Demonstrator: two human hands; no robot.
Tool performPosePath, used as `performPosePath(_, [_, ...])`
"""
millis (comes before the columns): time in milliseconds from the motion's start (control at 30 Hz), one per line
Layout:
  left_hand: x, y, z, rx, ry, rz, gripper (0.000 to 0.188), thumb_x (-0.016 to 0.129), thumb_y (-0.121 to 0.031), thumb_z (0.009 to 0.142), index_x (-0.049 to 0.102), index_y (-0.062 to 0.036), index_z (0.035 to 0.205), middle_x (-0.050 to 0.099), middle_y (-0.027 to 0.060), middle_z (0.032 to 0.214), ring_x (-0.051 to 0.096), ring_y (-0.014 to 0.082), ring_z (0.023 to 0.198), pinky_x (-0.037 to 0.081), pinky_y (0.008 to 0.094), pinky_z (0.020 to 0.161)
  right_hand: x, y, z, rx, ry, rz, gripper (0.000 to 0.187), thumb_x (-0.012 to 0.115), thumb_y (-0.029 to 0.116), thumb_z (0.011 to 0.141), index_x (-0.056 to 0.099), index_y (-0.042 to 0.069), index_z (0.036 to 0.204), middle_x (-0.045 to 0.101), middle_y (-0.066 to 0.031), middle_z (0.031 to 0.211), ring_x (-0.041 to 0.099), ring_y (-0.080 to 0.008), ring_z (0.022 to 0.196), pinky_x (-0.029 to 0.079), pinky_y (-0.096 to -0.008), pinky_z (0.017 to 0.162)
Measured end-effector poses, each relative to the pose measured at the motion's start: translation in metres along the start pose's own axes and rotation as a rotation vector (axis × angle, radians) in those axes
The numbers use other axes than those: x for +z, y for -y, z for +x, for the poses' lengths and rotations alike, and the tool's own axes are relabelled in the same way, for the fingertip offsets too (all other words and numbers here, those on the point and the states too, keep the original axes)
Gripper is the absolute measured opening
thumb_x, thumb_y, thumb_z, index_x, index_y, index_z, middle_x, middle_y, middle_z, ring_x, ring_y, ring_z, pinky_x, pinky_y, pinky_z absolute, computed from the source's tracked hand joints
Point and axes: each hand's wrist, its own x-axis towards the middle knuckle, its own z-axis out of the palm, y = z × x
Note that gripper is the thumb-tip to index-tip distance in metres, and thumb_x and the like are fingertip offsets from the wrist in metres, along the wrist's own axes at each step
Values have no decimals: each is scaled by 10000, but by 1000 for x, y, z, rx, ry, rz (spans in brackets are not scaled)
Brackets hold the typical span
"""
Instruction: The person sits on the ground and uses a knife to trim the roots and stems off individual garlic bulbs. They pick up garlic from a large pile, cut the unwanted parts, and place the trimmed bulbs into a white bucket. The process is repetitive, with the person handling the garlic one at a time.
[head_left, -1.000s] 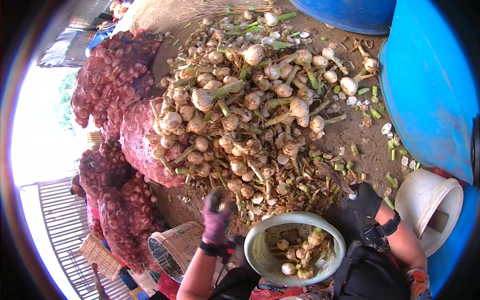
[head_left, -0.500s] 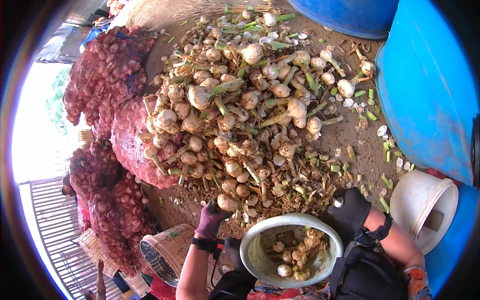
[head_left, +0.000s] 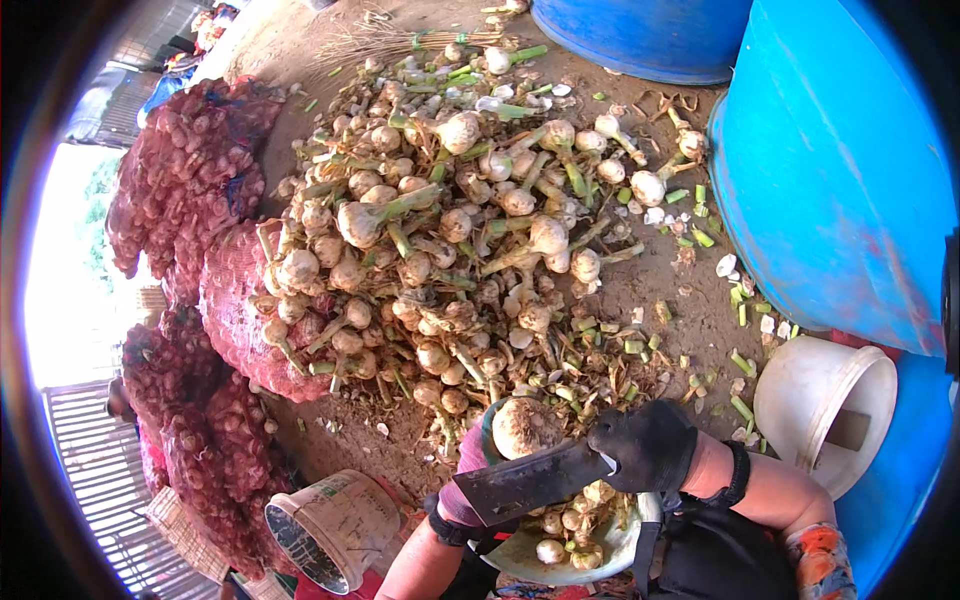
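My left hand (head_left: 473, 457), in a purple glove, is closed around a large, dirt-streaked garlic bulb (head_left: 525, 428). My right hand (head_left: 645, 445), in a black glove, grips a broad dark cleaver (head_left: 530, 482). The blade lies across, just below the bulb, and hides part of my left hand. Beneath both hands stands a pale basin (head_left: 622, 552), partly covered by the blade and my right hand. Several trimmed garlic bulbs (head_left: 570, 520) lie inside it. Just beyond my hands spreads a big heap of garlic with stems (head_left: 420, 230).
Red mesh sacks of garlic (head_left: 195, 165) line the left side. A dirty white bucket (head_left: 330, 525) tilts at lower left; another white bucket (head_left: 800, 410) lies tipped at right. Large blue containers (head_left: 840, 180) stand at right and far right. Cut green stems (head_left: 745, 410) litter the ground.
My left hand has taken a garlic bulb from the heap's near edge and brought it over the basin. My right hand has moved left, bringing the cleaver beside the bulb. The view has shifted slightly.
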Motion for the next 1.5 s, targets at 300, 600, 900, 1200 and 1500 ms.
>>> performPosePath(300, [8, 23, 11, -305, 96, -419, 351, 455, -259, 924, 497, -25, 1182, 602, 102, 1103, 603, 189, 970, 476, 306, 889, -6, -5, -9, 4, -5, 50, 193, 635, 199, 637, 591, 103, 798, 578, -93, 659, 608, -284, 572, 483, -382, 515])
performPosePath(600, [-5, 50, 3, -574, 256, -761, 548, 469, -373, 884, 418, -1, 1284, 547, 140, 1202, 544, 221, 1083, 407, 312, 972, 24, -34, -23, 64, -97, 55, 223, 665, 248, 570, 604, 127, 747, 580, -80, 688, 600, -288, 569, 478, -385, 500])
performPosePath(900, [19, -4, -2, 43, 452, 522, 591, 823, -297, 556, 614, -10, 1029, 641, 102, 996, 617, 190, 892, 465, 328, 866, 34, -91, -56, 567, -187, 126, 217, 648, 270, 689, 649, 91, 811, 608, -149, 649, 619, -303, 604, 490, -380, 566])
performPosePath(1200, [59, -11, 14, -250, 296, 746, 893, 818, -152, 616, 318, -27, 1345, 587, 122, 1126, 591, 198, 982, 482, 355, 841, 7, -32, -36, 382, -154, 498, 494, 773, 499, 632, 618, 49, 765, 585, -93, 618, 606, -211, 582, 479, -314, 567])
performPosePath(1500, [40, 52, 9, 166, 105, 110, 668, 651, -122, 816, 289, -3, 1364, 399, 119, 1345, 436, 207, 1204, 424, 327, 938, 21, -27, -30, 677, -345, 1341, 324, 765, 267, 695, 625, 22, 854, 610, -12, 670, 587, -95, 562, 453, -225, 454])
